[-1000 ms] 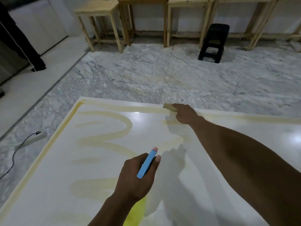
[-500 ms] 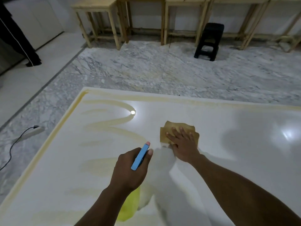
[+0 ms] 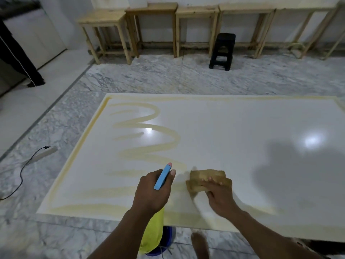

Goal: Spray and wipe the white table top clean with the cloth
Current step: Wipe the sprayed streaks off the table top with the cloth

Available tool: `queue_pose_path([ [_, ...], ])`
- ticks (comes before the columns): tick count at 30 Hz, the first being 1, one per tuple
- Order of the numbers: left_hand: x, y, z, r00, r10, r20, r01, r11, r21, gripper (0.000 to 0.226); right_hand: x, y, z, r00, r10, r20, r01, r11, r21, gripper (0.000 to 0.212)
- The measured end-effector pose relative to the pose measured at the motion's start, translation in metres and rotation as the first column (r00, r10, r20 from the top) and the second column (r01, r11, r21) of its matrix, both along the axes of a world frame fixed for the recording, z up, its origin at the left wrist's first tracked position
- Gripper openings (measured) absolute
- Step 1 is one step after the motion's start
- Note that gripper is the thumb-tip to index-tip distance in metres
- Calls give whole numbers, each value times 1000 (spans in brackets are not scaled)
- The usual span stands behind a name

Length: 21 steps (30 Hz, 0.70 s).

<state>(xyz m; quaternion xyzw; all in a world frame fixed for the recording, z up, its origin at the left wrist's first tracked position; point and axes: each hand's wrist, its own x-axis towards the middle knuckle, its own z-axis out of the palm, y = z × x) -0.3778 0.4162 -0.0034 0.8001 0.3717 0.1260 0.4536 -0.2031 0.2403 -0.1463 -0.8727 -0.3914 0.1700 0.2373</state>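
The white table top (image 3: 233, 131) fills the middle of the head view, marked with yellowish wavy smears on its left half and along its edges. My right hand (image 3: 219, 197) presses flat on a folded tan cloth (image 3: 202, 177) near the table's front edge. My left hand (image 3: 152, 191) is closed around a spray bottle (image 3: 152, 234) with a yellow-green body and a blue trigger head with a pink tip, held just left of the cloth, above the front edge.
A blue bucket (image 3: 167, 240) sits on the marble floor under the front edge. A power strip with a black cable (image 3: 43, 153) lies on the floor at left. Wooden benches (image 3: 151, 25) and a black stool (image 3: 222, 51) line the far wall. A person's dark trouser leg (image 3: 18, 58) stands far left.
My right hand has dragged the cloth from the table's far edge back toward the front edge. The view has pulled back. My left hand still holds the bottle.
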Motion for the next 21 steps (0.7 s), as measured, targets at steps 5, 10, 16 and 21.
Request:
queue_pose_path([
  [5,26,22,11,999,-11,41,10,1000,16,73,93,26,95,592,-228,-773,384,923,22,25],
  [10,81,51,10,997,-20,77,20,1000,0,64,212,83,134,448,-318,-836,502,863,-60,24],
  [16,162,101,-2,999,-3,54,5,1000,-30,64,334,196,156,920,-272,-283,269,962,-50,16],
  [21,199,126,-12,998,-11,57,12,1000,-17,66,381,254,95,999,-37,8,38,963,-266,45],
])
